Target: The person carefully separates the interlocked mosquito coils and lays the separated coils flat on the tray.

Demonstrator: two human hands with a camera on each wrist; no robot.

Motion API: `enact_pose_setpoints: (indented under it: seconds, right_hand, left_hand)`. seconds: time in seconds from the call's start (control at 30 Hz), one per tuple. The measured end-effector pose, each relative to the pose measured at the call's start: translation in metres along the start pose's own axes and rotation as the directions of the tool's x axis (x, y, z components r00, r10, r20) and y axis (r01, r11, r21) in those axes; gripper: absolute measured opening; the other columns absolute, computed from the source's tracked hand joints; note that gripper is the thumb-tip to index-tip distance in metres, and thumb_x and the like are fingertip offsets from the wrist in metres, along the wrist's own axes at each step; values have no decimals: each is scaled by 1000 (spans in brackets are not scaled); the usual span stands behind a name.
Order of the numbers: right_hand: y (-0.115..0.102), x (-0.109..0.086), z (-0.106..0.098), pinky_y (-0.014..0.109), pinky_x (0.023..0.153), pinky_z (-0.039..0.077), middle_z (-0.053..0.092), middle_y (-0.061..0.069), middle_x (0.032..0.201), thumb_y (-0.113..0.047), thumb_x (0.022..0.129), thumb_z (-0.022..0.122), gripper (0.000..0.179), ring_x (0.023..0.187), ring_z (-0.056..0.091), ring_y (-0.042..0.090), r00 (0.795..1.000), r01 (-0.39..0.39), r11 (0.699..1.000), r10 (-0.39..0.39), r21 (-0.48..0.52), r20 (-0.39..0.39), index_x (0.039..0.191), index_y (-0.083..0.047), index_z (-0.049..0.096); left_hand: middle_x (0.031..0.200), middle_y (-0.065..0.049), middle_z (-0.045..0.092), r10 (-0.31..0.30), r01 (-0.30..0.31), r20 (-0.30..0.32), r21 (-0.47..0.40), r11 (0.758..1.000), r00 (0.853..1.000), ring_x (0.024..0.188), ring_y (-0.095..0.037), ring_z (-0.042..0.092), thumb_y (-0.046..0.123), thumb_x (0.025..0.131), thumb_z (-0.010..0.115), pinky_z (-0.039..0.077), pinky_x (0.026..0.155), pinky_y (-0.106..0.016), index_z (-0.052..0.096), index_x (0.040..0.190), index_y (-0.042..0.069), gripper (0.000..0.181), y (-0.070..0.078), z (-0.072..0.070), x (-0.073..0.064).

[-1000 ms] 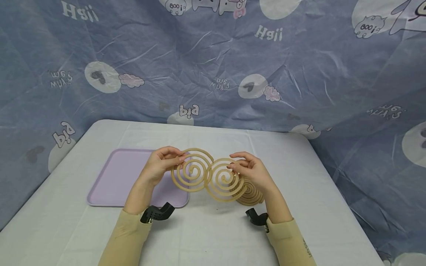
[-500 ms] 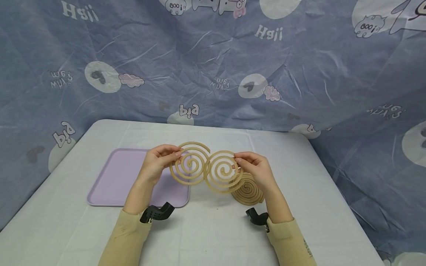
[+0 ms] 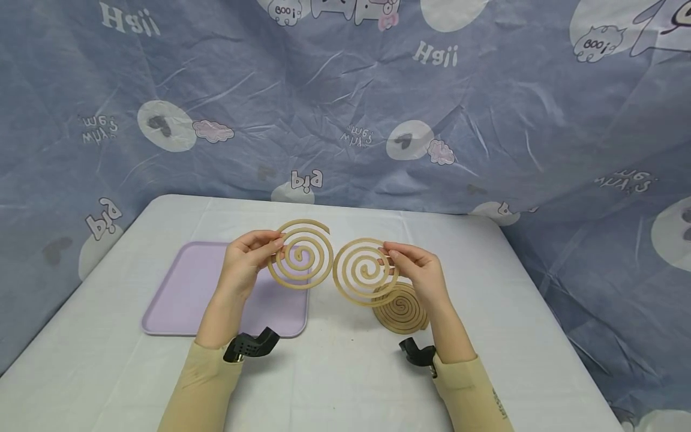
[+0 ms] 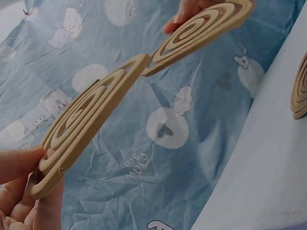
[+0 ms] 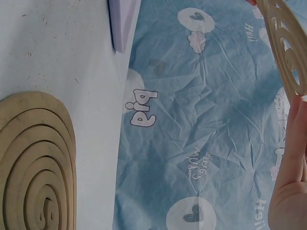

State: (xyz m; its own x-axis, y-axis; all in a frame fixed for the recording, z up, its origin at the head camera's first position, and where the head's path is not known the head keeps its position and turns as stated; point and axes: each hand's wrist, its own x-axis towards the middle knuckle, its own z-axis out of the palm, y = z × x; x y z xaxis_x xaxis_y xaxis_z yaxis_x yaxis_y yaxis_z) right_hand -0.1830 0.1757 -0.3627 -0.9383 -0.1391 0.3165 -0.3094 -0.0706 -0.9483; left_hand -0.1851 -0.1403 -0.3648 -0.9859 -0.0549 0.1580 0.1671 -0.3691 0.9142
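My left hand (image 3: 244,258) pinches a tan mosquito coil (image 3: 327,259) by its left edge, held up over the right part of the tray. Its outer end points up to the right. In my right hand (image 3: 423,273) a second mosquito coil (image 3: 339,282) is pinched by its upper right edge. The two spirals hang side by side above the table with a narrow gap between them in the head view. Below the right hand, more mosquito coils (image 3: 400,321) lie nested tightly together on the table. The left wrist view shows thumb and fingers on the left coil (image 4: 103,115).
A lilac tray (image 3: 183,288) lies at the left of the table, which has a white cover (image 3: 345,384). Behind and to the right hangs a blue printed cloth (image 3: 345,90). Small crumbs (image 5: 76,80) dot the white cover in the right wrist view.
The two coils were overlapping in the head view and now stand apart. My left hand has moved up and left with its coil. The right coil has risen a little, uncovering more of the nested coils.
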Motion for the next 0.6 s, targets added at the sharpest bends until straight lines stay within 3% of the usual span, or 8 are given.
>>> enact_pose_setpoints:
  seconds: [0.13,0.23,0.4,0.6]
  right_hand:
    - [0,0,-1,29,72,55,70,4,101,4,94,42,29,89,67,17,997,44,995,-50,87,62,117,14,58]
    - [0,0,-3,30,71,56,69,5,106,8,95,41,30,91,67,17,987,84,987,-101,136,126,120,14,55]
    - [2,-1,-4,30,72,56,67,2,110,4,94,51,32,94,66,16,982,74,995,-84,67,167,125,10,54]
    - [4,-1,-4,33,75,55,68,2,107,6,87,60,35,95,66,18,987,71,997,-71,10,145,121,14,54]
  left_hand:
    - [86,-1,69,7,-7,10,-5,1000,1000,70,-11,65,-2,82,69,53,65,-21,71,86,13,16,0,0,0]
    - [86,-1,69,5,-5,12,-11,1000,1000,70,-11,65,-3,82,69,53,65,-21,71,86,13,16,0,0,0]
    - [86,-1,70,2,-2,12,-15,1000,1000,70,-11,65,-3,82,69,53,65,-21,71,86,13,16,0,0,0]
    - [86,-1,70,0,1,11,-18,1000,1000,72,-11,65,-3,83,69,53,65,-20,72,86,13,16,1,0,0]
